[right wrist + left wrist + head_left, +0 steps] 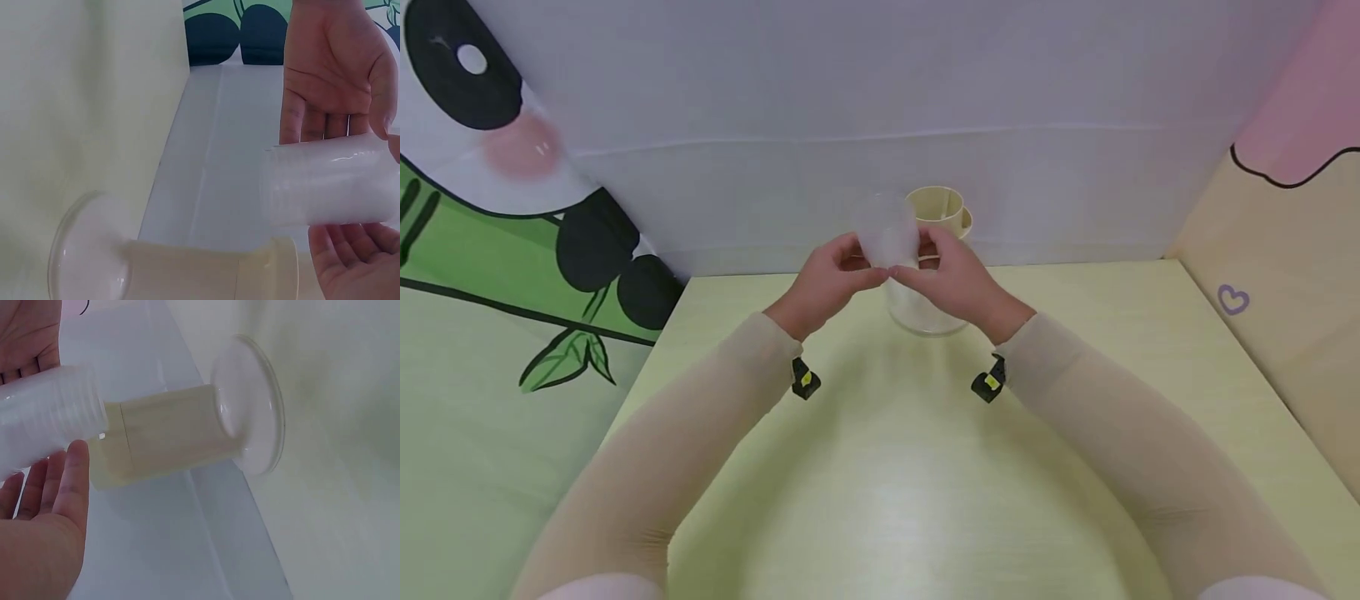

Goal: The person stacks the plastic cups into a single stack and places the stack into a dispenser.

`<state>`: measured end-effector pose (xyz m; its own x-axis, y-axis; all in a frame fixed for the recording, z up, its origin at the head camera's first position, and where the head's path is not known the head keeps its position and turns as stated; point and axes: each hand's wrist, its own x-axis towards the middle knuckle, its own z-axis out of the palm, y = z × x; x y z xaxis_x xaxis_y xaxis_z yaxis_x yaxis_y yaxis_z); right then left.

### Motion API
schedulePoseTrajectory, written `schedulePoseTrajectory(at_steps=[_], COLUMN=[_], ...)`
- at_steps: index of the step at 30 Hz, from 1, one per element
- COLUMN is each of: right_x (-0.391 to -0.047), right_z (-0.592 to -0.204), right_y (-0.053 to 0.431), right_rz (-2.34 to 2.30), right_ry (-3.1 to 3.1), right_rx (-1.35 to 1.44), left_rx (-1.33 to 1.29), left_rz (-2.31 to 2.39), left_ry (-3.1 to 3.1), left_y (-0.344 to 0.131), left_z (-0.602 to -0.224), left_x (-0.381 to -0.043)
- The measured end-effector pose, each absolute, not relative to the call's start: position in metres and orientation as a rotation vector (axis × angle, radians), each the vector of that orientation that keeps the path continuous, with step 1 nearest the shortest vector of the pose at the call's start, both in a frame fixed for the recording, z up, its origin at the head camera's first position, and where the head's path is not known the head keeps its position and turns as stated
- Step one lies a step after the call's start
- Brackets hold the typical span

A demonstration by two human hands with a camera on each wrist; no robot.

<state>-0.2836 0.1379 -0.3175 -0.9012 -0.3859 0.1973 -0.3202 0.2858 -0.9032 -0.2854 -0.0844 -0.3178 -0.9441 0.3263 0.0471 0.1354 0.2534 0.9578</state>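
Near the frame's centre, our left hand (827,279) and right hand (951,275) together grip a frosted, ribbed translucent plastic cup (887,229), raised just above the cream cylindrical holder (942,210) on its clear round base (925,318), keeping them apart.

Words: I see no words I can read anywhere.
Numbers: I see none.
Brands: none on the clear cup (887,232) in my hands, and none on the cream holder (942,210) behind it.
Signs: a small purple heart (1232,299) is drawn on the tan wall panel at my right.
Tags: each of my wrists has a black clip with a tiny yellow patch (806,379), too small for me to read.
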Motion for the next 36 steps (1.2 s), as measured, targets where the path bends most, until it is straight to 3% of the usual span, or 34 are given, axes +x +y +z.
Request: schedulePoseTrajectory(at_steps=[16, 36], right_x=[-0.31, -0.331], right_z=[-0.271, -0.245], right_y=[0.176, 0.178], right_rz=[-1.679, -1.787], right_ry=[2.559, 2.634], right_rx=[-0.559, -0.441], left_rx=[0.591, 0.452], left_rz=[1.852, 1.992], left_ry=[2.272, 2.282], left_y=[-0.044, -0.02], left_z=[-0.272, -0.238], left_x=[-0.322, -0.341])
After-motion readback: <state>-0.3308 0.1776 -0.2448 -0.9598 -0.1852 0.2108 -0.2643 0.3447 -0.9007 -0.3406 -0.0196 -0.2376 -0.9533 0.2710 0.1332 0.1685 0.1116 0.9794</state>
